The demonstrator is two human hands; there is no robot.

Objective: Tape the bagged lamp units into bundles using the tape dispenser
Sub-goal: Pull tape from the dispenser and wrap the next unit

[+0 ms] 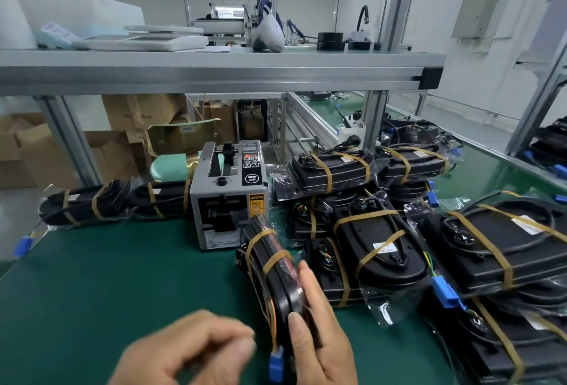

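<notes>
A bundle of black bagged lamp units (276,271) stands on edge on the green mat, wrapped by two brown tape bands, with a blue connector (276,364) at its near end. My right hand (319,329) grips its near end, thumb on the left face and fingers on the right. My left hand (187,351) hovers blurred just left of it, fingers loosely curled, holding nothing that I can make out. The grey tape dispenser (228,197) sits right behind the bundle.
Several taped bundles (380,237) are piled to the right, and more lie left of the dispenser (89,203). The green mat (107,277) stretches to the left front. An aluminium shelf (214,71) spans overhead. Cardboard boxes (40,151) sit beyond the bench.
</notes>
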